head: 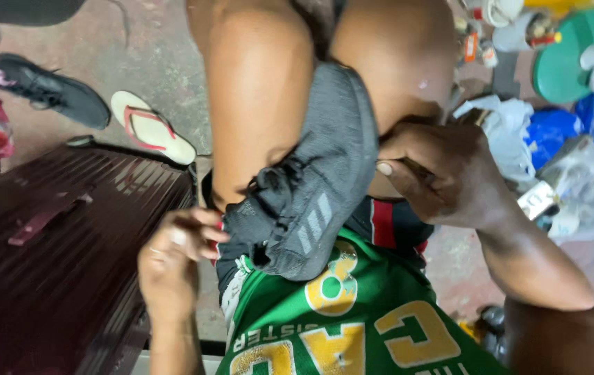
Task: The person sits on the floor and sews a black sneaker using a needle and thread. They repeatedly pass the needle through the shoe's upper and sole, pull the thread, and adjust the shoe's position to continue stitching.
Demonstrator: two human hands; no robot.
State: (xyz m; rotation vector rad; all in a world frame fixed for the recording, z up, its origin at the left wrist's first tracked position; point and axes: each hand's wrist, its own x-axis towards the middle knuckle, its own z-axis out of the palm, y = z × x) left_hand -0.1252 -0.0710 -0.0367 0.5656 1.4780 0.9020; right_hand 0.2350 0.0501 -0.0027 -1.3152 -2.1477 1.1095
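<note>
Stained concrete floor [151, 62], dark ribbed suitcase [54, 257] at left, crumpled white and blue bags [554, 139] at right, grey shoe [311, 187] resting on lap, left hand [172, 257] grip pinching its toe, right hand [442, 173] grip closed at its heel.

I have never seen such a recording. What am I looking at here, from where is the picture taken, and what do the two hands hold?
There is no machine: a person works with bare hands. The one picture comes from a camera worn on the head, looking down past a green jersey at the knees. A grey shoe lies across the lap. The left hand grips its near end with the fingers. The right hand presses against its other side; what it grasps is hidden. On the floor lie a flip-flop and a black shoe. A dark suitcase stands on the left, and plastic bags are heaped on the right.
</note>
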